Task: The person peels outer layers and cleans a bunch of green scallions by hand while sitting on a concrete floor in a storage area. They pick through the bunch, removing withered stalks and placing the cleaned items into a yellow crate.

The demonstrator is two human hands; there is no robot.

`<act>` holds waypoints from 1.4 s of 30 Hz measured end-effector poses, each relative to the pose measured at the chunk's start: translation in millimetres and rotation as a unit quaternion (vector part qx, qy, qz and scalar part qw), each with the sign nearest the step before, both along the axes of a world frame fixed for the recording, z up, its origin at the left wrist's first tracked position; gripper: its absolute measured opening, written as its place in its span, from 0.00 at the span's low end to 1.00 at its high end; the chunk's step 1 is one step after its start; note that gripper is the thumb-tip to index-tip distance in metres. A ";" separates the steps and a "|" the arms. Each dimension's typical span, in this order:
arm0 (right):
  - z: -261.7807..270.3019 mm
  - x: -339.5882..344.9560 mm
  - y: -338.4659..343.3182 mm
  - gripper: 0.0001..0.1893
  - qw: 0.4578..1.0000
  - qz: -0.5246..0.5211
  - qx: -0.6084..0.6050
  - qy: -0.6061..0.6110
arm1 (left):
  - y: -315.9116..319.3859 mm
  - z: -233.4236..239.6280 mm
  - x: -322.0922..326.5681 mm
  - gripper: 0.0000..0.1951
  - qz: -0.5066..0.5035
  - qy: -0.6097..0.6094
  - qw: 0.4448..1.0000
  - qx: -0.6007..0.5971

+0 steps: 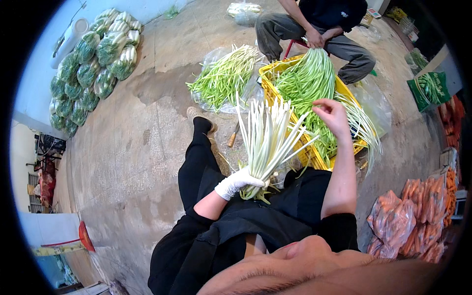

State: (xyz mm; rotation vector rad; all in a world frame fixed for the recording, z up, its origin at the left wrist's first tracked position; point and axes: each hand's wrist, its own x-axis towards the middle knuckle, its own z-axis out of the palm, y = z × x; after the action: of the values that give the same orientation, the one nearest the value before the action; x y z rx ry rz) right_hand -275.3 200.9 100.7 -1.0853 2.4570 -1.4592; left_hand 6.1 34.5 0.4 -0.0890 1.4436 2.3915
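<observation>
My left hand [245, 181], in a white glove, is closed around a bunch of pale green-white vegetable stalks [263, 143], held upright over my lap. Bare and raised to the right of the bunch, my right hand [330, 114] has its fingers bent, with thumb and fingertips near each other; whether a thin stalk is between them I cannot tell. Beneath and beyond it stands a yellow plastic crate [271, 88] heaped with long green stalks [306, 84]. Pale stalks [363, 125] hang over its right rim. More stalks [228, 79] lie on clear plastic sheeting left of the crate.
Across the crate sits another person [328, 22], gripping green stalks. A wooden-handled tool [232, 138] lies on the floor by my foot. Bagged leafy vegetables [88, 73] are piled at the left wall. Bagged carrots [392, 217] stand at the lower right, a green bag [429, 90] above.
</observation>
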 end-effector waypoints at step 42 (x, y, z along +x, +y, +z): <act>-7.1 38.5 -42.9 0.06 0.947 0.320 0.023 0.031 | -5.4 -9.0 -1.2 0.27 0.047 -0.046 0.997 -0.037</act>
State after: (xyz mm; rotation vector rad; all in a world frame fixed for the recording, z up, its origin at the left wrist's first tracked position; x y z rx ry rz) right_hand -236.8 158.0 93.6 -1.7174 1.8653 -1.1581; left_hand 4.9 29.1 -8.7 -0.2881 1.5160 2.3723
